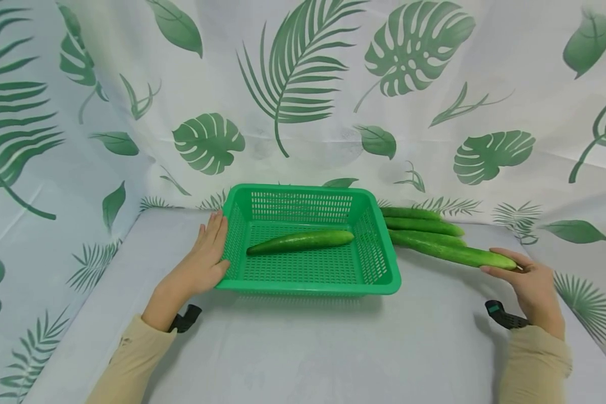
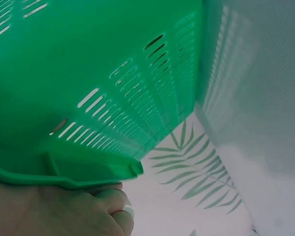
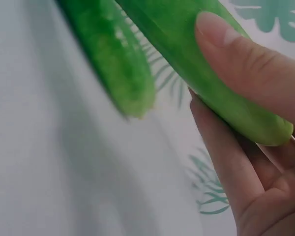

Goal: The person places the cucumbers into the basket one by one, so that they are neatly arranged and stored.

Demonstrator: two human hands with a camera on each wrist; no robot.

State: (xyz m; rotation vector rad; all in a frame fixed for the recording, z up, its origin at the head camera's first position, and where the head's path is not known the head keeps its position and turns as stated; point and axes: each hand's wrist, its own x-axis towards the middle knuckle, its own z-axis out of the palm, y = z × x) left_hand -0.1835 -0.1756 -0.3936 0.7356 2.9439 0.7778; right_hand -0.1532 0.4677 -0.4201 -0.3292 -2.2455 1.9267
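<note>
One long green cucumber (image 1: 301, 241) already lies inside the green slotted plastic basket (image 1: 381, 283), steadied at nine o'clock by the left hand (image 1: 206, 259), fingers flat together. At three o'clock the right hand (image 1: 530, 283) pinches the nearest cucumber (image 1: 451, 253); two others (image 1: 424, 225) wait behind it.
</note>
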